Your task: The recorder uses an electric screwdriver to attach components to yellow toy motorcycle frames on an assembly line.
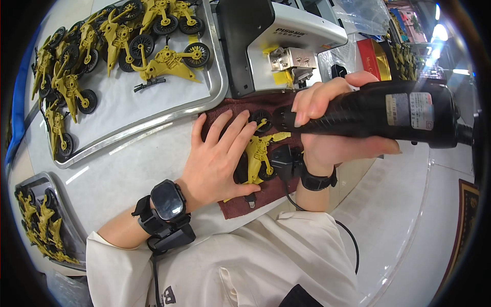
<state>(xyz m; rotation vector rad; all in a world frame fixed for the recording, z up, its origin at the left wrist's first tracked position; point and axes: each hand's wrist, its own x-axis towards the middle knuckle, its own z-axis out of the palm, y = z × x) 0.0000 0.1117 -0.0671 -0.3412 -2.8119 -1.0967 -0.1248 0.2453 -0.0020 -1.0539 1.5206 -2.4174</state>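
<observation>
A yellow toy motorcycle with black wheels lies on a dark red cloth. My left hand steadies it, fingers spread along its left side and thumb at its lower end. My right hand is wrapped round a black electric screwdriver, held level with its cord end to the right. The screwdriver's front end is close to the toy's upper wheel; whether it touches I cannot tell. A small dark part with a pale tip lies below my left thumb.
A large metal tray at the far left holds several yellow motorcycles and a loose black part. A smaller tray with more stands nearer left. Behind the cloth is a black and silver machine. A cable hangs beside my right arm.
</observation>
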